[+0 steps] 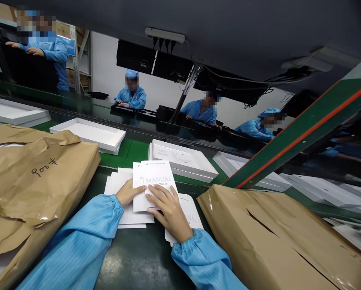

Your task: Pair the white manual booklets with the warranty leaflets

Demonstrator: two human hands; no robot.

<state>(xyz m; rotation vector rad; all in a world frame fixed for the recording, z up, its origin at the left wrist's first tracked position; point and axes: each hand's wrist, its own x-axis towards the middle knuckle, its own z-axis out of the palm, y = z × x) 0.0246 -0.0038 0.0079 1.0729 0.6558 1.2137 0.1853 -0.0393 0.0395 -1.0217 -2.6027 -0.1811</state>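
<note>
In front of me are white booklets printed "MANUAL" (156, 169), two of which seem to overlap with slightly offset edges. My left hand (128, 192) grips them at the left edge, its thumb on the cover and the other fingers hidden beneath. Across the cover lies my right hand (168, 209), its fingers spread and pressing lightly on the paper. Under my left hand is a loose stack of white sheets or booklets (132, 217). Another stack of manuals (190, 209) lies beneath my right hand and wrist, partly covered.
Brown paper packages flank me, a torn one (68, 173) at left and another (258, 225) at right. White box trays (120, 141) and a box with a manual inside (195, 171) line the green conveyor (135, 152). A green slanted post (289, 139) rises at right. Several co-workers sit or stand beyond.
</note>
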